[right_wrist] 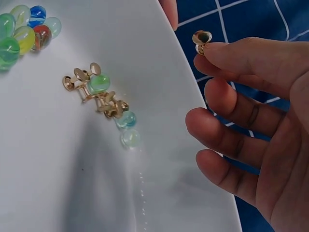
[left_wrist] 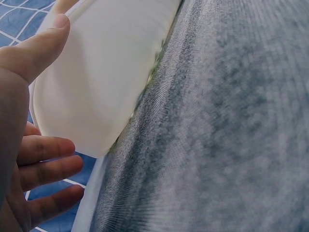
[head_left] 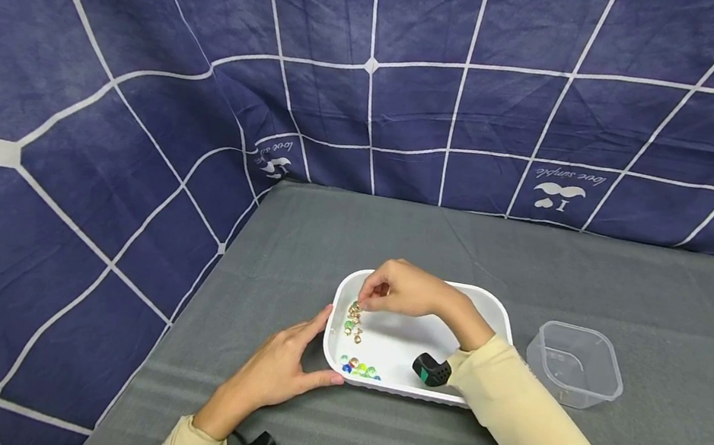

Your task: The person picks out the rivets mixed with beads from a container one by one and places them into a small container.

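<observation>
A white tray (head_left: 408,342) stands on the grey cloth. Glass marbles (head_left: 363,369) lie in its near-left corner, partly behind the near rim in the head view. Along its left side sits a cluster of small gold studs (right_wrist: 104,99) with round flat heads, a few greenish marbles (right_wrist: 99,83) among and beside them. Above that cluster my right hand (head_left: 408,289) pinches one gold stud (right_wrist: 202,41) between thumb and index finger, its other fingers loosely bent. My left hand (head_left: 276,364) rests against the tray's left end, thumb at the near rim, fingers extended.
A clear plastic container (head_left: 574,366) stands to the right of the tray, near the right forearm. Blue cloth with white lines (head_left: 415,108) hangs behind and at the left of the grey surface (head_left: 356,230). Each wrist wears a black band.
</observation>
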Motion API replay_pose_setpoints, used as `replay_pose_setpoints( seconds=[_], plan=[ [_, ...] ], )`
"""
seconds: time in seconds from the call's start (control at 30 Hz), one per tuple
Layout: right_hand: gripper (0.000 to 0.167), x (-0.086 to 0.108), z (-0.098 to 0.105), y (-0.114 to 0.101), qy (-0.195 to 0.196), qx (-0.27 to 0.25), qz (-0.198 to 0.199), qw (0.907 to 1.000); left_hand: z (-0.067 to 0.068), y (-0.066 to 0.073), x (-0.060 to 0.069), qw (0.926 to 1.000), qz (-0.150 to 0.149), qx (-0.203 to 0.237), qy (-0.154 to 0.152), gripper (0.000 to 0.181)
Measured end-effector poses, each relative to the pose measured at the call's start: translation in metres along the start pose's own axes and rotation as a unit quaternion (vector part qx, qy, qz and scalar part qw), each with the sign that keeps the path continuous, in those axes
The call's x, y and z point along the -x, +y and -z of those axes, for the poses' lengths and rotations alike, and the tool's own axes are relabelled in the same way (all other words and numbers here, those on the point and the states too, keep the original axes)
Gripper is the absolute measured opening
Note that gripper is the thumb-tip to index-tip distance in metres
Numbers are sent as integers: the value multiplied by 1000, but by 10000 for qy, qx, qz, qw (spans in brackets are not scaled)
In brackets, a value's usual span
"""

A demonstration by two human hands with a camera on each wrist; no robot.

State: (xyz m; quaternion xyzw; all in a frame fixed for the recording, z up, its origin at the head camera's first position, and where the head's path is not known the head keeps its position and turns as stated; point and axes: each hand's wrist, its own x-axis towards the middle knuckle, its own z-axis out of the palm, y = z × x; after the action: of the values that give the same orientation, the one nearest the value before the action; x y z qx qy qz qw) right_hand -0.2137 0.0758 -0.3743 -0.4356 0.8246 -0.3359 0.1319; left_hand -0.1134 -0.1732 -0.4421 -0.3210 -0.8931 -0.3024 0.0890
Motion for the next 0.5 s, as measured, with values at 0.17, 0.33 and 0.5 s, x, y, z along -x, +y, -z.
replay_pose_setpoints(
  seconds=[0.17, 0.33, 0.5],
  plan=[
    [8, 5, 4, -2, 67, -32, -1, 10000, 0, 0, 0, 10000, 37, 10, -4, 99],
    [8, 10, 6, -2, 158, -83, -18, 9998, 0, 0, 0, 10000, 40, 15, -6, 99],
    [8, 15, 8, 1, 247, -102, 2, 9996, 0, 1, 1, 10000, 60, 27, -2, 99]
  ],
)
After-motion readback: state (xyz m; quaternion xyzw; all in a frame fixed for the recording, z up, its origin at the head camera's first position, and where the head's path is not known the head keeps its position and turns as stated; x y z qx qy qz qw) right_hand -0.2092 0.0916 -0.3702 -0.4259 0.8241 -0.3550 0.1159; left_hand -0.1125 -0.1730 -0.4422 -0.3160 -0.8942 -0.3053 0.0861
